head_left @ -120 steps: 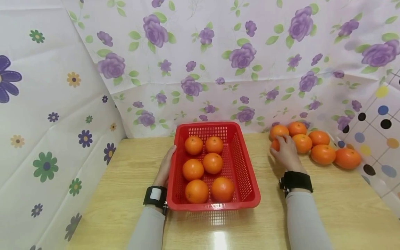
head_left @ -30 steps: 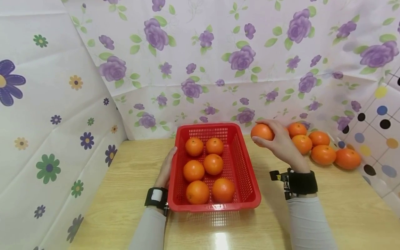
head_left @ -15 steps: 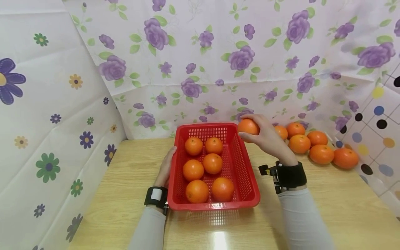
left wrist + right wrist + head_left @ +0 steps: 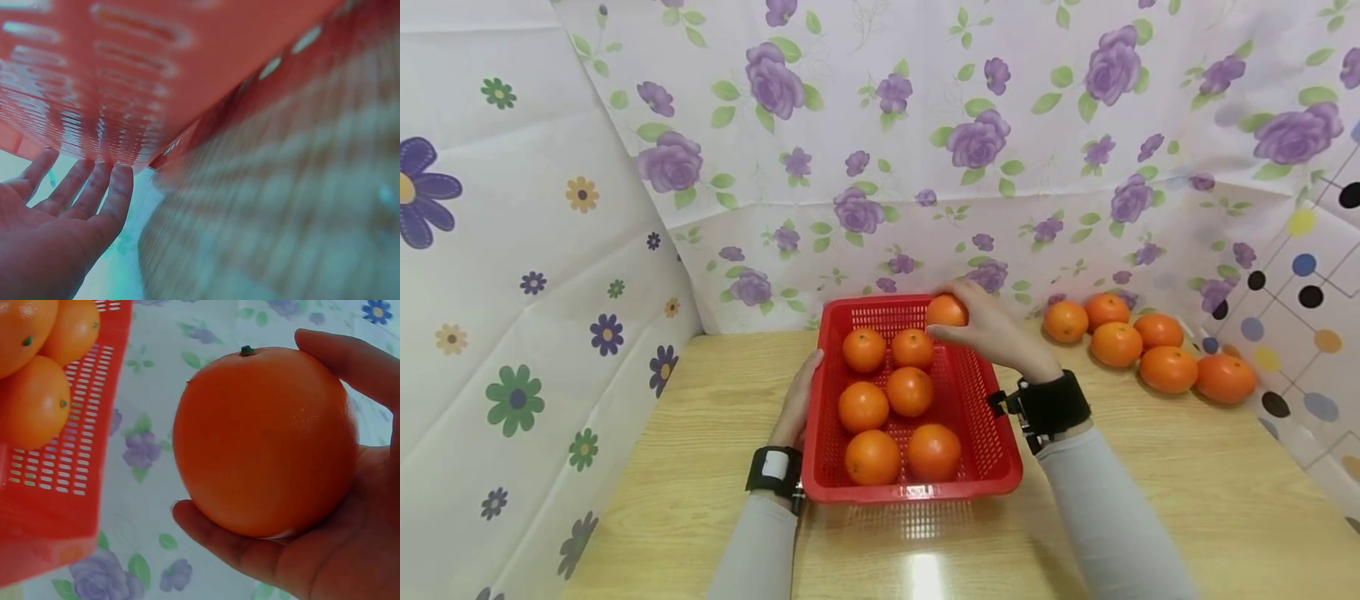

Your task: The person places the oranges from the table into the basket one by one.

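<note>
My right hand (image 4: 988, 327) holds an orange (image 4: 947, 311) over the back right part of a red plastic basket (image 4: 917, 495). In the right wrist view the thumb and fingers curve round the orange (image 4: 265, 440), its green stem spot at the top. Several other oranges (image 4: 862, 407) lie inside the basket, mostly along its left and middle. My left hand (image 4: 795, 404) rests against the basket's left side. Its fingers (image 4: 115, 199) are stretched out in the left wrist view, tips at the slotted red wall (image 4: 134, 69).
A loose group of several oranges (image 4: 1168, 369) lies on the wooden table (image 4: 700, 467) to the right of the basket. Behind the table hangs a cloth with purple flowers (image 4: 985, 137). A dotted sheet (image 4: 1303, 333) borders the right side.
My right hand has taken an orange from the group on the right and carried it left, from beside the basket to over its back right part. The left hand stays at the basket's side.
</note>
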`<state>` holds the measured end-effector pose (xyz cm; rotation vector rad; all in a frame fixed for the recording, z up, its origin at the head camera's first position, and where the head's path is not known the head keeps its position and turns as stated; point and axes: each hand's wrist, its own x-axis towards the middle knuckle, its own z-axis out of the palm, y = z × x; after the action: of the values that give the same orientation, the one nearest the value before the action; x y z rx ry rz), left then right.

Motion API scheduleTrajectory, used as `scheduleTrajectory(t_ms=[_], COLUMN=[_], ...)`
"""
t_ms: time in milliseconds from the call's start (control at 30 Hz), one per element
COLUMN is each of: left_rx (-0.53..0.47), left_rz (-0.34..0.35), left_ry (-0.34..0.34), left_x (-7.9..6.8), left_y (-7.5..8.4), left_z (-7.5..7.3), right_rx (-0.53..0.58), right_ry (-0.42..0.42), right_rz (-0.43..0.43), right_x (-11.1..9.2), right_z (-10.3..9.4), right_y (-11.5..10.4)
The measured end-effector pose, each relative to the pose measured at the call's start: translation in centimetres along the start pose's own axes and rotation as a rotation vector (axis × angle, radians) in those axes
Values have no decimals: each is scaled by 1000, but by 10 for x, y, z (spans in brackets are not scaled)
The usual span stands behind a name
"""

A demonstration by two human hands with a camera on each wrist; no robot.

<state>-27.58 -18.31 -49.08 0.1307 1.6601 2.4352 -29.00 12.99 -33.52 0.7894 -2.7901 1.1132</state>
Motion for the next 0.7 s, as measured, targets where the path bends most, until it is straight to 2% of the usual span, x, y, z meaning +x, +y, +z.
scheduleTrajectory(t_ms=[167,367,533,700], left_rx=[3,9,30,30], left_rz=[-2,15,22,7], left_ry=[2,4,22,-1], left_x=[-2,-2,-1,-4], left_y=[1,0,-1,4], left_z=[2,2,0,3], right_rx=[17,17,59,77], right_ry=[-59,-48,-52,-65], right_rz=[32,29,54,64], right_x=[11,18,23,26], right_z=[10,17,22,29], right_y=[2,4,5,9])
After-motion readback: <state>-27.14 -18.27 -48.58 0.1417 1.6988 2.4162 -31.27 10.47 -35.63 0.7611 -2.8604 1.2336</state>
